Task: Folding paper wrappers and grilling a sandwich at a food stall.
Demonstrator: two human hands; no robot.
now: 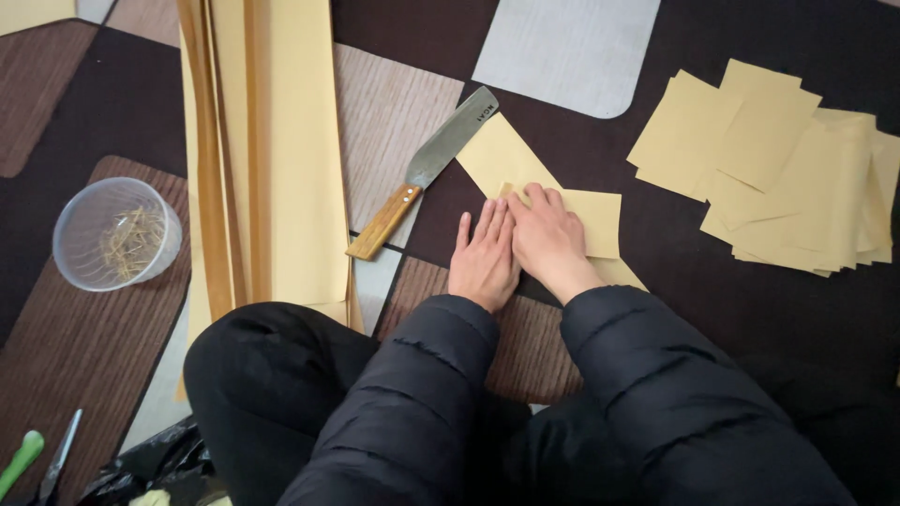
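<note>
Left hand (483,258) and right hand (546,234) both flat, fingers extended, gripping nothing, pressing a folded yellow paper strip (525,183) on the floor. Knife (427,169) blade touches the strip; sliding hands forward risks a cut or skewed crease.

- The yellow paper strip (506,159) is a long, pale yellow piece lying flat on the dark floor covering, running diagonally from beside the knife blade down toward the person's lap.
- Its middle is folded over into a rectangular flap (595,220) that points to the right; the flap's edges look crisp and straight.
- The strip's lower end shows as a small pale corner just right of the wrist, partly hidden under the sleeve.
</note>
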